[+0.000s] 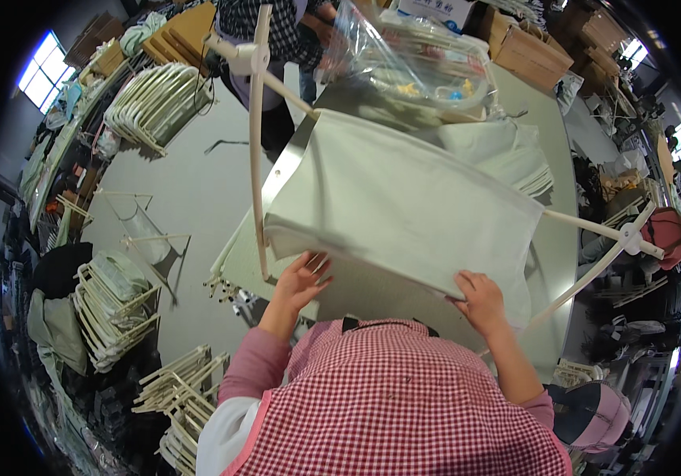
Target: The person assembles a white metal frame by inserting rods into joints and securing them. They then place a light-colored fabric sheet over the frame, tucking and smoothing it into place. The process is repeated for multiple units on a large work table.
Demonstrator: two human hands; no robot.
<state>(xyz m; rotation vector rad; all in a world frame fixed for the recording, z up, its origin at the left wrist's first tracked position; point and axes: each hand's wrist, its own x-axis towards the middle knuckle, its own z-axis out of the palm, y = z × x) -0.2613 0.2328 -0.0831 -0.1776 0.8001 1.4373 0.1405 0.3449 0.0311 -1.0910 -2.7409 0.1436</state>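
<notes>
In front of me a pale fabric panel (pixel 412 202) is stretched between two cream-coloured tubes of a frame. Round joints, a left hub (pixel 250 59) and a right hub (pixel 631 237), link its tubes to curved side legs. My left hand (pixel 299 282) is by the near left corner of the panel, fingers apart, with nothing visible in its grasp. At the near right edge, my right hand (pixel 479 300) has its fingers curled over the cloth-covered rail and holds the panel there. Part of its grip is hidden behind the fabric edge.
Beneath the frame stands a table (pixel 527 83), with stacked pale cloth (pixel 507 151) and a plastic-wrapped package (pixel 428 75) beyond. A co-worker (pixel 277 40) stands across from me. Folded frames (pixel 158 103) are stacked on the left; a cardboard box (pixel 527 51) is far right.
</notes>
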